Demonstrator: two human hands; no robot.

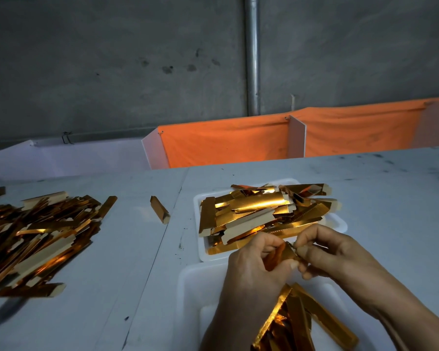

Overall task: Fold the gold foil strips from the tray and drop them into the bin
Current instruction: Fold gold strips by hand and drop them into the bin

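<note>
The left hand (251, 259) and the right hand (332, 252) meet over the near edge of the white tray (340, 222), both working one gold strip (284, 253). The left hand's fingers are curled round the strip with the thumb pressed along its lower edge; the right hand pinches the strip's other end between thumb and bent fingertips. The strip is partly hidden inside the left palm, so its fold cannot be judged.

Just beyond the hands the tray is heaped with loose gold strips (261, 209) lying crosswise. Directly beneath the wrists sits the white bin (190, 295), holding several folded strips (297, 323) on end. Left of the hands, a single folded piece (159, 209) lies alone on the grey table (137, 249), and farther left spreads a large pile of strips (36, 236). Behind the table hangs an orange cloth (226, 140) against a concrete wall.
</note>
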